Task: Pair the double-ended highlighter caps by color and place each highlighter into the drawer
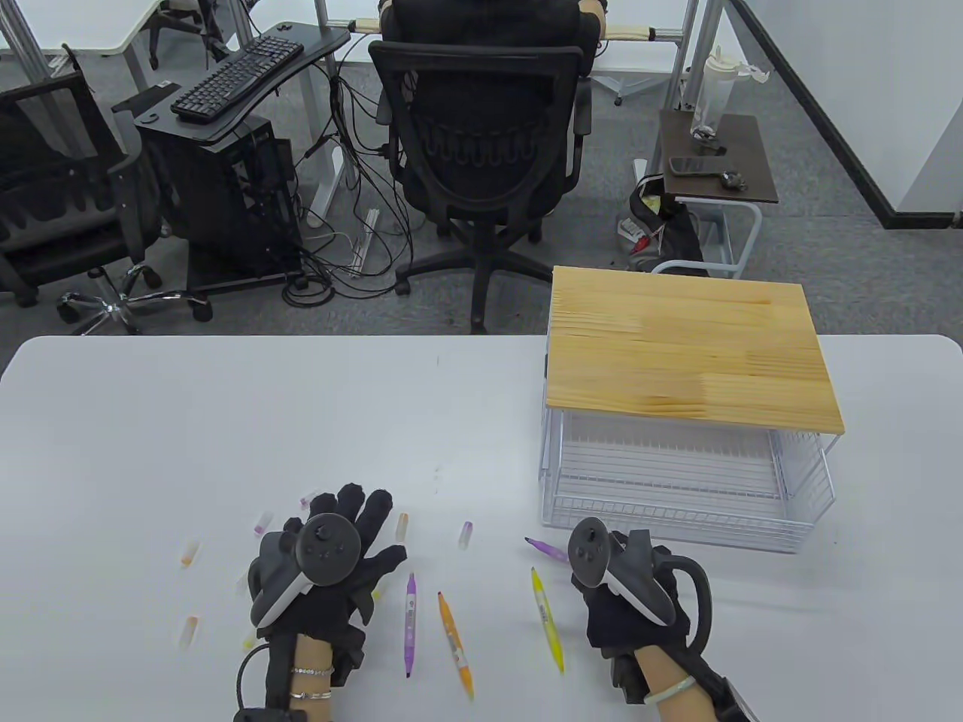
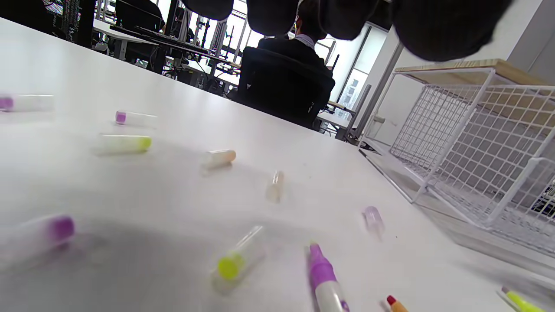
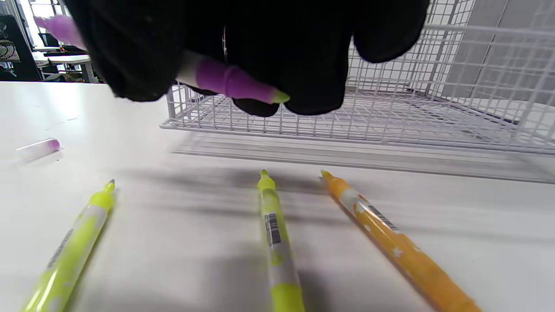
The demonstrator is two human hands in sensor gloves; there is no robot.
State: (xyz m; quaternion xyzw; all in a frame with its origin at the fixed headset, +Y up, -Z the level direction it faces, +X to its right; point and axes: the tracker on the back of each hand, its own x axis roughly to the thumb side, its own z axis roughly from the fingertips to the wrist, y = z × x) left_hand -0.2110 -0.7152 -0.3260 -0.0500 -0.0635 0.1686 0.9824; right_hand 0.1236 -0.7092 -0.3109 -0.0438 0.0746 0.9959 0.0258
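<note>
We find the right hand (image 1: 628, 594) near the right side of the worktop (image 1: 226, 421), just in front of the wire drawer (image 1: 677, 481). Its fingers are curled round a purple highlighter (image 1: 548, 550), whose uncapped tip juts out to the left of the hand; in the right wrist view the other purple end (image 3: 234, 83) shows below the gloved fingers (image 3: 130, 52), its nib looking yellowish.

We find the left hand (image 1: 331, 571) at the near left, fingers spread and straight, palm down over the worktop and grasping nothing. We cannot tell whether it touches the surface.

Between the two hands three uncapped highlighters lie on the worktop, roughly parallel and apart from one another: a second purple highlighter (image 1: 410, 624) just right of the left hand, an orange highlighter (image 1: 455, 645) beside it, and a yellow highlighter (image 1: 547, 618) nearest the right hand.

Loose caps are scattered around the left hand. We note an orange cap (image 1: 189, 554) and another orange cap (image 1: 189, 630) to its left, a purple cap (image 1: 263, 522) at its far left, a pale orange cap (image 1: 402, 526) just beyond its fingertips, and a further purple cap (image 1: 466, 534) to the right of that. The left wrist view also shows a yellow-ended cap (image 2: 236, 259) lying near a purple nib.

The drawer stands pulled out beneath a wooden top (image 1: 688, 353); its wire floor is visible.
</note>
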